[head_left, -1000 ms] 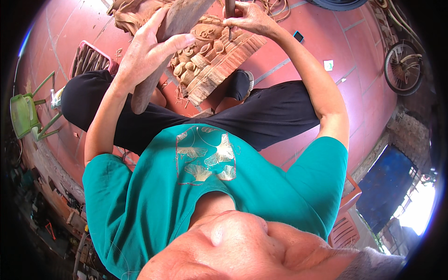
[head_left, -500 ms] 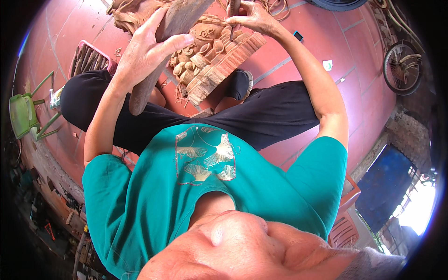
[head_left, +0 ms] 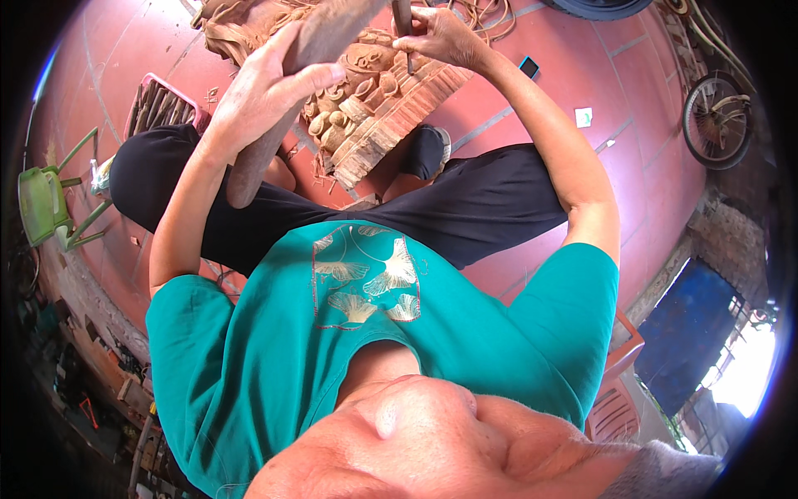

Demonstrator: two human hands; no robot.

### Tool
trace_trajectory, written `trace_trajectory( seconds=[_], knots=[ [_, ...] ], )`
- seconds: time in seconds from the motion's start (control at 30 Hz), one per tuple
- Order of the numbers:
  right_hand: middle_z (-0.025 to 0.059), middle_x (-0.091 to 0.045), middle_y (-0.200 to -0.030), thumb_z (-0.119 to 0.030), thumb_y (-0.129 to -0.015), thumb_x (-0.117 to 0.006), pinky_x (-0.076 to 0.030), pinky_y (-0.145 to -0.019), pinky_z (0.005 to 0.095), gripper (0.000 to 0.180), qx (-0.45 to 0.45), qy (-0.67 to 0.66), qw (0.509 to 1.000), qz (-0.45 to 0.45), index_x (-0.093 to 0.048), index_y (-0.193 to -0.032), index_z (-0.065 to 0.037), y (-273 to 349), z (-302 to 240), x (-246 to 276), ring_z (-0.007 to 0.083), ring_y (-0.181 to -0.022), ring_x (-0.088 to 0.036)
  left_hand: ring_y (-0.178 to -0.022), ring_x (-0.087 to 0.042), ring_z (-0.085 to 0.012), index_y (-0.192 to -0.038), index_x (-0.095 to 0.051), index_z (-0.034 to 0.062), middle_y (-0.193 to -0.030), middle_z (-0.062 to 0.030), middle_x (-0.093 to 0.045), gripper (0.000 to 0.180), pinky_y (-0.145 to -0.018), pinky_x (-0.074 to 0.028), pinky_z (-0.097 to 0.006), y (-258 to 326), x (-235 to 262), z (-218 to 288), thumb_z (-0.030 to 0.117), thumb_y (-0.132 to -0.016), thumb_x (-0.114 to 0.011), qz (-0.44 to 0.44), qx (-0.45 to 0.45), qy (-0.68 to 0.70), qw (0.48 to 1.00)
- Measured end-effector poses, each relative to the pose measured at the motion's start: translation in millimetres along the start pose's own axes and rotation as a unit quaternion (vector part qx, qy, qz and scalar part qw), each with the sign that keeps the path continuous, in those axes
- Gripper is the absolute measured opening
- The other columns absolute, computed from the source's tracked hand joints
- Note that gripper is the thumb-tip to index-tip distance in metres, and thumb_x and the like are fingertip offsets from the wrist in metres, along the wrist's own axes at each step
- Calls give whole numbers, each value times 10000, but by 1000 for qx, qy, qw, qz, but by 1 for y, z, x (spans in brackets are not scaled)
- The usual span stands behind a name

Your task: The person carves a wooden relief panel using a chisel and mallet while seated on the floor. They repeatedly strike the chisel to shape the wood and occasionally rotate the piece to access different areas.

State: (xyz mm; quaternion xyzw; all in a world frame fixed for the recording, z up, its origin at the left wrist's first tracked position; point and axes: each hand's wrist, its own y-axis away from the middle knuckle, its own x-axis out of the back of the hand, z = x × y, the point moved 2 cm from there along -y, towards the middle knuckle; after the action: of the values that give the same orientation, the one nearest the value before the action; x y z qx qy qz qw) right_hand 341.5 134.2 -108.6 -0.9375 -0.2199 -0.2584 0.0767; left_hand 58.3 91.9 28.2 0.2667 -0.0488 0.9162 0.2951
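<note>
My left hand (head_left: pixel 262 91) is wrapped round a long, worn wooden mallet (head_left: pixel 246 170), its upper part slanting over the work. A chisel (head_left: pixel 403 18) with a dark handle stands nearly upright in my right hand (head_left: pixel 447 37), gripped between thumb and fingers. The blade's tip meets the upper right part of a brown wood carving (head_left: pixel 366 104), near its stepped edge. Rounded, curling relief covers the carving, which lies on the floor in front of my crossed legs. My left hand and the mallet hide part of its left side.
A pink basket (head_left: pixel 199 116) of tool handles sits at left, near a green chair (head_left: pixel 43 204). Wood chips lie on the red tiled floor (head_left: pixel 573 66). Further right are a small dark device (head_left: pixel 529 66) and a bicycle wheel (head_left: pixel 716 121). Another carved piece (head_left: pixel 229 37) lies beyond.
The chisel's handle has shifted a little left with my right hand, while its tip stays at nearly the same spot. The mallet's upper end has moved slightly right, towards the chisel.
</note>
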Motion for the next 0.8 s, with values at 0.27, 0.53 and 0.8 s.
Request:
trace_trajectory(
  seconds=[0.27, 0.53, 0.8],
  knots=[
    [99, -725, -821, -181, -894, -759, -541, -737, 347, 238, 0, 77, 997, -10, -664, -1027, -9, -3, 1, -1, 122, -757, -650, -921, -638, -271, -1196, -575, -57, -1000, -218, -651, 631, -846, -507, -377, -7, -4, -6, 487, -906, -711, -16, 10, -111, 994],
    [114, -628, -710, -169, -872, -772, -498, -640, 403, 221, 51, 154, 987, -4, -622, -988, -56, 10, -39, -3, 251, -651, -634, -861, -633, -212, -1252, -575, -39, -954, -156, -653, 668, -766, -517, -370, 1, 0, -7, 498, -887, -732, 3, 22, -15, 1000],
    [143, -670, -741, -185, -846, -769, -522, -655, 379, 221, 57, 76, 995, 27, -656, -973, -44, 11, -24, -1, 254, -666, -672, -821, -646, -177, -1300, -578, -20, -995, -150, -674, 641, -732, -526, -326, 3, 3, 1, 456, -897, -726, -4, 34, 4, 999]
  ],
)
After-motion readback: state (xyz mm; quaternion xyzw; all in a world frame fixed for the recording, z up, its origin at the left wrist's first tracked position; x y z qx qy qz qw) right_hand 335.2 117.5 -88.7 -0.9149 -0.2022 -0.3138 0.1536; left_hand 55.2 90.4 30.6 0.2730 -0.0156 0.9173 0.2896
